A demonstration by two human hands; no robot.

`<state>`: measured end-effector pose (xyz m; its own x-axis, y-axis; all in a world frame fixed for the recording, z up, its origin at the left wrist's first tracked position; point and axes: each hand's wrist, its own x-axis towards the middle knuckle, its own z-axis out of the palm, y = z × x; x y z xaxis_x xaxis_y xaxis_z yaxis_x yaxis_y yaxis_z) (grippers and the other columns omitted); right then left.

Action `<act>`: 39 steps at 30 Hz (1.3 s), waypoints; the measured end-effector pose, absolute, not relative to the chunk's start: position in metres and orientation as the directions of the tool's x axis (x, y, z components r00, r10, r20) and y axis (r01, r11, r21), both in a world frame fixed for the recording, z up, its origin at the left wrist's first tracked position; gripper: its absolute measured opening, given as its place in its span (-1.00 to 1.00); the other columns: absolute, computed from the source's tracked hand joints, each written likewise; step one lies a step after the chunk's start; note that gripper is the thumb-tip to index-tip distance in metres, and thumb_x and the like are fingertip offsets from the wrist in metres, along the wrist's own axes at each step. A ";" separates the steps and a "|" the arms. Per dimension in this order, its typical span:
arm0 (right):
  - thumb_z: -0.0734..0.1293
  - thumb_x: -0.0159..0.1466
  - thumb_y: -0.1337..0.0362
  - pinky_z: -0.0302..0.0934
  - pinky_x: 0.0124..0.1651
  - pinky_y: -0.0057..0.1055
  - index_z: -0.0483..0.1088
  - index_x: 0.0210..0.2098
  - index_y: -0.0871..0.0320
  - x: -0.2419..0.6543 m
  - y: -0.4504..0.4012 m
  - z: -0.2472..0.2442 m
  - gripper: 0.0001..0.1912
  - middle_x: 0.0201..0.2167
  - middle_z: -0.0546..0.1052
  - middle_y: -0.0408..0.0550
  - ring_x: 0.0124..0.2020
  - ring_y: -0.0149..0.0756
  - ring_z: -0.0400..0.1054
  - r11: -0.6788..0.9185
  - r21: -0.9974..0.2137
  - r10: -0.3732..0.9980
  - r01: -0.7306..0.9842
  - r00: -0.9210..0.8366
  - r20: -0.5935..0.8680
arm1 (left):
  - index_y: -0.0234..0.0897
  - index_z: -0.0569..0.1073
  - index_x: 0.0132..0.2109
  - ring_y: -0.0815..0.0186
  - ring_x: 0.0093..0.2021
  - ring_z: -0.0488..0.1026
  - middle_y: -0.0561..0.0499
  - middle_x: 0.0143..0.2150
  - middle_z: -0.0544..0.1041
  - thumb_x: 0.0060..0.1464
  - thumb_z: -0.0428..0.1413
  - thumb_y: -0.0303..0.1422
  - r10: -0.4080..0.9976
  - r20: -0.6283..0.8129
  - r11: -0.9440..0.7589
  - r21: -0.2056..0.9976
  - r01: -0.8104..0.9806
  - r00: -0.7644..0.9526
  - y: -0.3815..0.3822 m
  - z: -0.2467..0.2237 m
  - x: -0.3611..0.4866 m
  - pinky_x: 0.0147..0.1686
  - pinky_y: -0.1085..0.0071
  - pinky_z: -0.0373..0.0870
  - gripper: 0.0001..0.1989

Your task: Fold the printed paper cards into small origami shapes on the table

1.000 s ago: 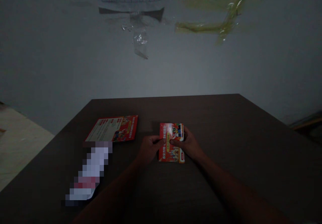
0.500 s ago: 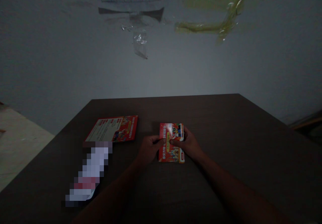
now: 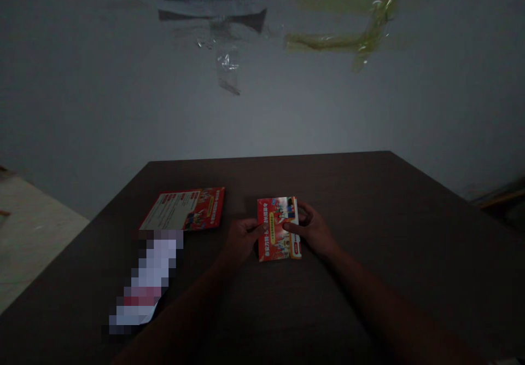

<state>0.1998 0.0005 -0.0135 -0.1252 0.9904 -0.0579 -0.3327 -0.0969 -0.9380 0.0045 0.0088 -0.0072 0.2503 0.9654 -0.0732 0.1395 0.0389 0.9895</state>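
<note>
Between my hands is a folded red leaflet (image 3: 279, 244) with white lettering and colourful figures, just above or on the dark table. My left hand (image 3: 243, 240) pinches its left edge, thumb on top and the other fingers partly hidden. At the right edge, my right hand (image 3: 314, 229) grips it, its thumb lying on the printed face and its fingers behind the fold. A strip of a white inner side shows along the leaflet's right edge. Whether the leaflet touches the table I cannot tell.
A stack of red and white leaflets (image 3: 176, 209) lies to the left on the dark wood table (image 3: 348, 190). In front of it is a pixelated, pale long object (image 3: 150, 277). Behind the table rises a grey wall (image 3: 311, 108) with yellowish tape (image 3: 328, 42).
My right hand and its thumb have shifted slightly to the right on the leaflet. More of the white strip shows at its right edge. The left hand is nearly unmoved.
</note>
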 end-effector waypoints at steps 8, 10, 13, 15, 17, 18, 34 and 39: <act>0.52 -0.12 0.23 0.34 -0.23 -0.27 0.50 -0.35 0.22 0.211 0.003 -0.012 -0.65 -0.43 0.60 -0.03 -0.42 -0.25 0.49 -0.196 -0.945 0.972 -0.262 -0.176 -0.153 | -0.38 0.56 -0.28 0.15 -0.29 0.54 -0.05 -0.31 0.61 -0.07 0.18 -0.15 0.964 -0.090 0.053 0.987 0.151 0.249 0.011 -0.008 0.002 -0.30 0.34 0.44 -0.66; 0.53 -0.15 0.20 0.33 -0.26 -0.28 0.51 -0.41 0.22 0.211 0.003 -0.012 -0.67 -0.45 0.60 -0.03 -0.45 -0.25 0.48 -0.220 -0.941 0.968 -0.258 -0.173 -0.179 | -0.38 0.56 -0.29 0.15 -0.30 0.54 -0.05 -0.32 0.61 -0.10 0.19 -0.15 0.964 -0.104 0.068 0.986 0.151 0.244 0.012 -0.007 0.001 -0.31 0.34 0.44 -0.65; 0.54 -0.17 0.17 0.33 -0.27 -0.28 0.53 -0.42 0.22 0.212 0.004 -0.013 -0.66 -0.48 0.60 -0.03 -0.47 -0.26 0.47 -0.226 -0.941 0.966 -0.252 -0.178 -0.185 | -0.39 0.56 -0.31 0.16 -0.32 0.54 -0.05 -0.33 0.61 -0.12 0.21 -0.14 0.963 -0.117 0.084 0.986 0.144 0.242 0.012 -0.005 0.001 -0.32 0.35 0.44 -0.65; 0.54 -0.16 0.16 0.32 -0.30 -0.31 0.53 -0.43 0.21 0.213 0.004 -0.015 -0.66 -0.50 0.59 -0.04 -0.49 -0.28 0.46 -0.211 -0.948 0.970 -0.237 -0.173 -0.173 | -0.39 0.56 -0.33 0.18 -0.34 0.53 -0.04 -0.35 0.61 -0.12 0.20 -0.14 0.963 -0.118 0.086 0.986 0.139 0.241 0.012 -0.004 0.001 -0.35 0.37 0.43 -0.65; 0.54 -0.17 0.15 0.30 -0.35 -0.35 0.54 -0.46 0.21 0.213 0.005 -0.017 -0.68 -0.52 0.58 -0.05 -0.52 -0.32 0.43 -0.197 -0.957 0.975 -0.213 -0.146 -0.168 | -0.39 0.55 -0.36 0.19 -0.36 0.53 -0.04 -0.38 0.61 -0.11 0.20 -0.14 0.962 -0.118 0.085 0.986 0.141 0.246 0.012 -0.004 0.001 -0.38 0.38 0.43 -0.66; 0.54 -0.17 0.15 0.28 -0.38 -0.37 0.54 -0.48 0.22 0.213 0.005 -0.018 -0.68 -0.54 0.57 -0.06 -0.54 -0.33 0.42 -0.192 -0.960 0.977 -0.202 -0.129 -0.168 | -0.39 0.55 -0.37 0.19 -0.37 0.53 -0.04 -0.38 0.60 -0.11 0.20 -0.14 0.961 -0.117 0.084 0.987 0.137 0.251 0.012 -0.005 0.001 -0.38 0.38 0.43 -0.66; 0.48 -0.05 0.10 0.14 -0.48 -0.46 0.53 -0.50 0.19 0.216 0.000 -0.013 -0.73 -0.57 0.54 -0.10 -0.60 -0.44 0.30 -0.136 -0.983 0.984 -0.122 -0.133 -0.120 | -0.37 0.56 -0.33 0.19 -0.33 0.54 -0.05 -0.34 0.61 -0.11 0.21 -0.16 0.959 -0.129 0.109 0.990 0.092 0.252 0.010 -0.004 0.001 -0.31 0.36 0.44 -0.68; 0.50 -0.08 0.10 0.16 -0.46 -0.43 0.51 -0.51 0.19 0.215 0.001 -0.014 -0.72 -0.59 0.53 -0.12 -0.58 -0.41 0.32 -0.149 -0.979 0.985 -0.138 -0.112 -0.134 | -0.38 0.56 -0.33 0.22 -0.37 0.53 -0.04 -0.33 0.61 -0.13 0.21 -0.14 0.959 -0.145 0.127 0.988 0.090 0.242 0.010 -0.003 0.001 -0.36 0.39 0.43 -0.66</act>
